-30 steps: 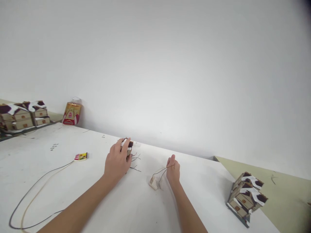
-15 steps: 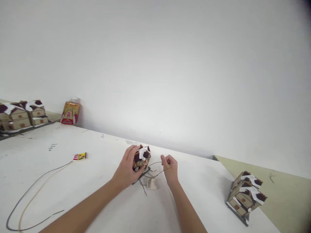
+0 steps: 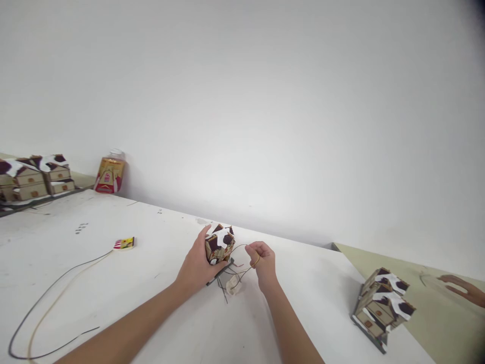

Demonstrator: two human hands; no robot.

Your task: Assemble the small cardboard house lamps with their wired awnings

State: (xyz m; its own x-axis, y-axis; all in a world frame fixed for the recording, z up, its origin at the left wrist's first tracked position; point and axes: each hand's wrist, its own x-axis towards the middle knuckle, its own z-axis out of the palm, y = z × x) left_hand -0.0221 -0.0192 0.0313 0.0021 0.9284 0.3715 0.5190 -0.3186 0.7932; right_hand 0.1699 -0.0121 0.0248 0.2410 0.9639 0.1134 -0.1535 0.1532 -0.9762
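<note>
A small model house (image 3: 220,243) with a snow-patched dark roof stands on the white table, mid-view. My left hand (image 3: 198,259) wraps round its left side, thumb at the near front corner. To the right of it, my right hand (image 3: 262,257) pinches a thin wire (image 3: 240,246) running toward the house. A loop of yellowish wire hangs from those fingers. Below the house lie several dark wire ends (image 3: 223,291) and a small whitish crumpled piece (image 3: 234,286), whose kind I cannot make out.
Another model house (image 3: 383,307) stands at the table's right edge. Finished-looking houses (image 3: 36,177) and a bottle (image 3: 110,172) are at the far left. A colourful small packet (image 3: 124,243) trails long wires on the left. Another person's hand (image 3: 464,290) shows at far right.
My right hand has shifted slightly left, nearer the house, with the wire. My left fingers have moved off the roof toward its side. The whitish piece has shifted slightly. Another person's hand has appeared at right.
</note>
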